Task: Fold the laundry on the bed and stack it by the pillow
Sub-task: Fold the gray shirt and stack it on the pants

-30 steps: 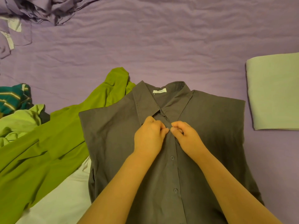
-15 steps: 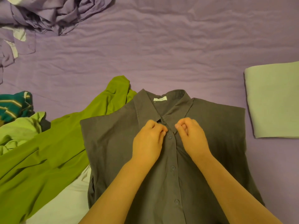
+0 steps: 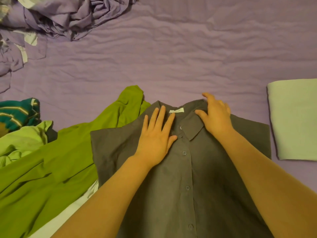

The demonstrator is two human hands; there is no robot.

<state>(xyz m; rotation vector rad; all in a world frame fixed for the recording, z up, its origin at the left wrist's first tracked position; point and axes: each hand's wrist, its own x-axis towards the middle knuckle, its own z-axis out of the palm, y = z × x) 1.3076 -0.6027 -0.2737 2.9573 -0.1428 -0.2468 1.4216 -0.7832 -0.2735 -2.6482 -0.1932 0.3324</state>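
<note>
A dark grey button-up shirt (image 3: 214,177) lies face up on the purple bed sheet (image 3: 171,57), collar pointing away from me, a white label inside the neck. My left hand (image 3: 157,134) lies flat with straight fingers on the left collar flap. My right hand (image 3: 216,115) rests on the right side of the collar, fingers spread over its far edge and thumb on top of the cloth. To the right lies a folded pale green piece (image 3: 295,117).
A bright green garment (image 3: 60,160) spreads out left of the shirt, partly under it, with a lighter green piece (image 3: 22,143) and a teal striped one (image 3: 15,114) beyond. White cloth (image 3: 56,220) shows below. Crumpled purple fabric (image 3: 68,19) heaps at the far left.
Both hands let go of the button placket below the collar and moved apart and up. They now lie opened on the two collar flaps. My view tilted down a little.
</note>
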